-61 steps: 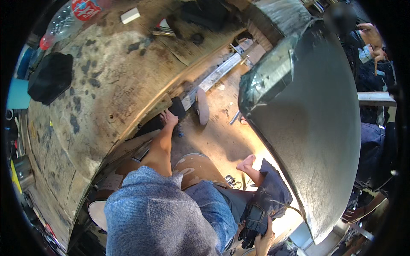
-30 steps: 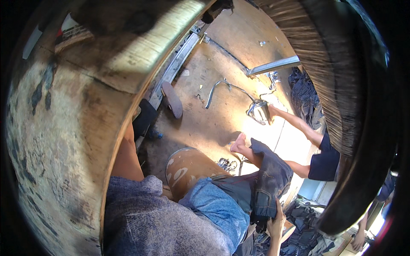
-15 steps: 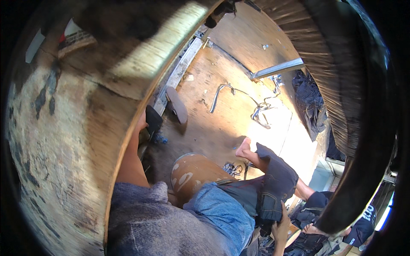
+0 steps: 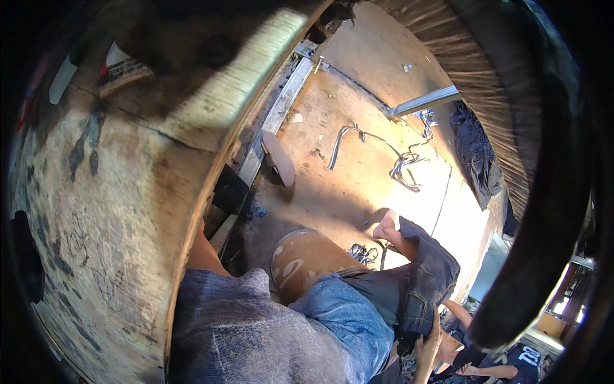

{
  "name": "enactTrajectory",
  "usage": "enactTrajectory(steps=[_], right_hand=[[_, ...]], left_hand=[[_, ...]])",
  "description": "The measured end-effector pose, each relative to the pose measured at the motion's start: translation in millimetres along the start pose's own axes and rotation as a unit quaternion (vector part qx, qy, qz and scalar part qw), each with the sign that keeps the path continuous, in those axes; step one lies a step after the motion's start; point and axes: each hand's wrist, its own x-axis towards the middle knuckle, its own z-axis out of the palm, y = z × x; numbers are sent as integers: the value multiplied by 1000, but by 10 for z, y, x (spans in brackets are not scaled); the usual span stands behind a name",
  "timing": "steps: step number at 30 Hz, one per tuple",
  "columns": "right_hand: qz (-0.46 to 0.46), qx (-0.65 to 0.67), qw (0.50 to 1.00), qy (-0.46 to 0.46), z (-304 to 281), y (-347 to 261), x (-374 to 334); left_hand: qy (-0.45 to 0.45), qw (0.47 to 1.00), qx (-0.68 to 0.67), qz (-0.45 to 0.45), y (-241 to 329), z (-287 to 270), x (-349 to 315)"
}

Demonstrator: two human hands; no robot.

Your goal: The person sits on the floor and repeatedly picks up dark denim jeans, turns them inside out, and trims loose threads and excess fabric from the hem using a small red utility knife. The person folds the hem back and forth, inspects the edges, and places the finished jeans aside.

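My right hand point(image 4: 430, 345) is at the lower right, its fingers closed on the edge of a dark denim garment point(image 4: 427, 281) with visible seams. The garment lies draped beside and partly over my lap, against blue denim shorts point(image 4: 342, 313). A bare foot point(image 4: 385, 227) shows past its far edge. My left hand is not in view; the wooden tabletop point(image 4: 96, 211) covers much of the left side.
A drum-shaped brown seat point(image 4: 307, 259) stands by my lap. On the wooden floor lie a sandal point(image 4: 278, 160), loose cords point(image 4: 404, 173) and dark cloth point(image 4: 476, 153). A metal bar point(image 4: 425, 100) crosses nearby. Another person point(image 4: 521, 365) is at the lower right.
My view has turned slightly left, so the scene sits farther right. My right hand keeps its hold on the dark denim garment. More of the tabletop shows.
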Motion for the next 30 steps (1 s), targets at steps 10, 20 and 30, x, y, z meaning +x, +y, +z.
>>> enactTrajectory(steps=[10,20,30], right_hand=[[-31,10,999,26,102,140,-78],[-22,130,987,93,-16,316,62],[46,835,542,-80,-430,54,-11]], left_hand=[[7,983,79,166,994,-54,1387],[178,781,68,595,4798,-384,-261],[71,394,-22,916,6074,-261,-1789]])
